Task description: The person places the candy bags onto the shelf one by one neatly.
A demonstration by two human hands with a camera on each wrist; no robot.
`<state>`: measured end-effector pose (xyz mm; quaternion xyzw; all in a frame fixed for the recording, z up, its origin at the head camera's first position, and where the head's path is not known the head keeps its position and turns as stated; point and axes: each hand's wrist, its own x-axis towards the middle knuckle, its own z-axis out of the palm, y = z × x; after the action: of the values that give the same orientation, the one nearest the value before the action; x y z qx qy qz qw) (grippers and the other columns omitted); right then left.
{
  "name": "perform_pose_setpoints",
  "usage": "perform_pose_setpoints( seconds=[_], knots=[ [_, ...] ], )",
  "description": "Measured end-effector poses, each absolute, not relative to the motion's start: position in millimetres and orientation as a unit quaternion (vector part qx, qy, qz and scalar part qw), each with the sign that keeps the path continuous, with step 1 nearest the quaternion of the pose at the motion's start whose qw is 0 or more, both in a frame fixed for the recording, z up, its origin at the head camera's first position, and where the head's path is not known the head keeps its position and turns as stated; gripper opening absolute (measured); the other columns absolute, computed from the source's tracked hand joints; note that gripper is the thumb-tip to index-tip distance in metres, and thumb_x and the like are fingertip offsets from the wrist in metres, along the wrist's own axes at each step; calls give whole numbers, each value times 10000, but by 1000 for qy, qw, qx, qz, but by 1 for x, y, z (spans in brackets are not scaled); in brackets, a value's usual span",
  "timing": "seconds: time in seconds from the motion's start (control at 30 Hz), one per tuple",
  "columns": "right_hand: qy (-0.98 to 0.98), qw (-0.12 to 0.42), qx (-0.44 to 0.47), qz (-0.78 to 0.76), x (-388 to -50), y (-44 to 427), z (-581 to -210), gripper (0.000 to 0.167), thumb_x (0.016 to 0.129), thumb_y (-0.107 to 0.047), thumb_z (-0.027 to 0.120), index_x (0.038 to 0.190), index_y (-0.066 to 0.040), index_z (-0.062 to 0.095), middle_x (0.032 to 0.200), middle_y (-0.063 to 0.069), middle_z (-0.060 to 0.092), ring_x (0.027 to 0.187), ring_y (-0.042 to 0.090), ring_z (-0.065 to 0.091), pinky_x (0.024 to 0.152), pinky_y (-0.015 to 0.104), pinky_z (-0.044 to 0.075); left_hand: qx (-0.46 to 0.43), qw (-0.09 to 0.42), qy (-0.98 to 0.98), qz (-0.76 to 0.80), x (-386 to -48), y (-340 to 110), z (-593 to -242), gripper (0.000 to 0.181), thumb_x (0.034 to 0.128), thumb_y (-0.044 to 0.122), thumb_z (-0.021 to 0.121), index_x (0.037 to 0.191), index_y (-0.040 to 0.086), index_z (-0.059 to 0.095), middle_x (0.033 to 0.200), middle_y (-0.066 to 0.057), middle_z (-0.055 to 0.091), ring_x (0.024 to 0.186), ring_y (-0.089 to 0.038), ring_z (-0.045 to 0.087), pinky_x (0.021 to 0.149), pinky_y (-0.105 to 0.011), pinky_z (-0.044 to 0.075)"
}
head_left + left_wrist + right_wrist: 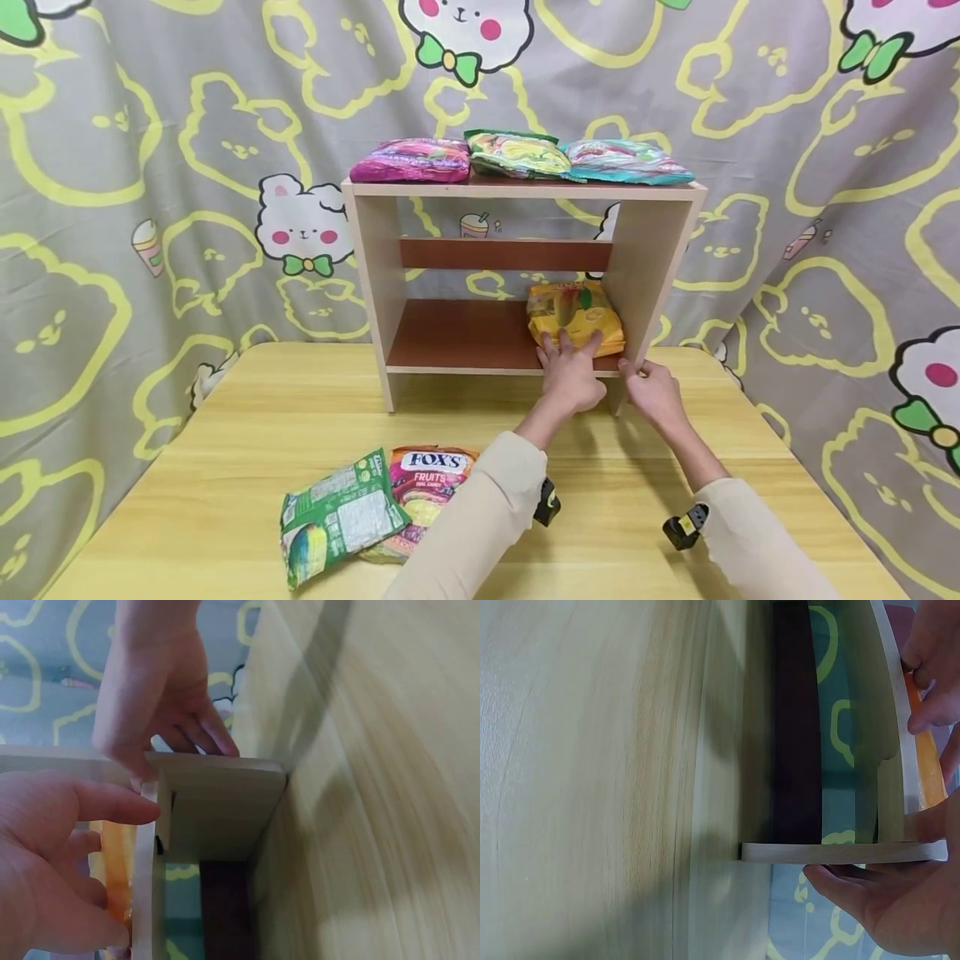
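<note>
A yellow candy bag [572, 307] with a mango picture lies at the right end of the shelf's [461, 333] middle board, close to the side panel. My left hand [570, 379] rests its spread fingers on the front of this bag. The right hand [654, 390] holds the front edge of the right side panel [840, 853], thumb on the inner side and fingers along the outer face. In the left wrist view, the bag [116, 862] is partly hidden behind the board's edge and the fingers.
On top of the shelf lie a pink bag [412, 161], a green-yellow bag [517, 156] and a teal bag [626, 162]. A green bag [337, 517] overlaps a FOX'S fruit candy bag [427, 492] on the wooden table [247, 433]. Patterned curtains [225, 150] hang behind.
</note>
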<state>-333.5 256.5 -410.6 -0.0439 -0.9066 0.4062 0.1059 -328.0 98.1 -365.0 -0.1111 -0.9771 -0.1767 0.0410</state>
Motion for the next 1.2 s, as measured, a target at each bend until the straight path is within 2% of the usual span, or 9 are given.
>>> perform_pose_setpoints(
  seconds=[0.57,0.67,0.73,0.8,0.83,0.9,0.97,1.03,1.2],
  knots=[
    [-917,90,-48,387,-335,258,-405,538,1036,-487,425,1018,-8,669,810,211,713,647,195,599,553,323,431,-144,43,-936,-320,-332,83,-366,761,811,5,603,1495,324,503,1626,-195,321,1537,-453,163,1247,-557,234],
    [-917,82,-51,387,-334,258,-405,541,1039,-487,415,1031,-11,671,812,209,712,666,204,610,562,324,435,-134,50,-925,-353,-333,80,-366,724,800,-22,606,1451,291,561,1605,-155,386,1521,-448,225,1216,-523,324],
    [-917,81,-52,386,-333,257,-405,538,1041,-479,412,1054,-12,679,821,208,718,677,209,624,570,323,439,-122,61,-914,-382,-334,76,-366,658,814,-35,600,1410,242,609,1503,-135,530,1395,-366,463,1117,-428,459],
    [-917,83,-53,386,-332,257,-404,536,1041,-471,411,1088,-15,688,834,209,726,693,211,636,580,319,443,-107,77,-900,-416,-335,70,-364,572,840,-43,593,1357,193,657,1323,-106,678,1005,-244,668,867,-321,562],
    [-917,86,-53,387,-332,256,-404,536,1041,-468,411,1095,-13,689,841,215,726,694,216,638,579,321,443,-100,83,-890,-437,-335,67,-363,530,857,-45,584,1334,168,674,1153,-105,743,772,-186,648,702,-286,549],
    [-917,92,-54,386,-331,256,-403,536,1039,-466,412,1102,-13,692,844,213,729,701,222,643,581,320,443,-102,97,-879,-456,-337,60,-361,485,886,-34,566,1328,132,675,865,-131,737,486,-114,399,522,-245,409],
    [-917,93,-56,385,-331,256,-403,538,1037,-472,412,1092,-17,693,845,212,729,711,236,637,580,322,440,-106,117,-870,-466,-338,55,-359,464,898,-23,564,1327,115,675,759,-151,700,411,-88,259,475,-233,328],
    [-917,92,-57,384,-331,256,-403,540,1038,-477,409,1089,-19,691,852,213,727,726,251,638,582,325,438,-111,139,-864,-470,-338,50,-357,438,910,-3,568,1324,94,674,673,-178,651,404,-102,268,470,-255,346],
    [-919,89,-55,381,-331,255,-404,545,1042,-477,409,1107,-16,692,794,168,711,729,262,606,590,325,429,-91,203,-855,-468,-335,36,-352,322,958,111,613,1264,56,693,907,-118,771,662,-203,679,683,-357,581]
  ],
)
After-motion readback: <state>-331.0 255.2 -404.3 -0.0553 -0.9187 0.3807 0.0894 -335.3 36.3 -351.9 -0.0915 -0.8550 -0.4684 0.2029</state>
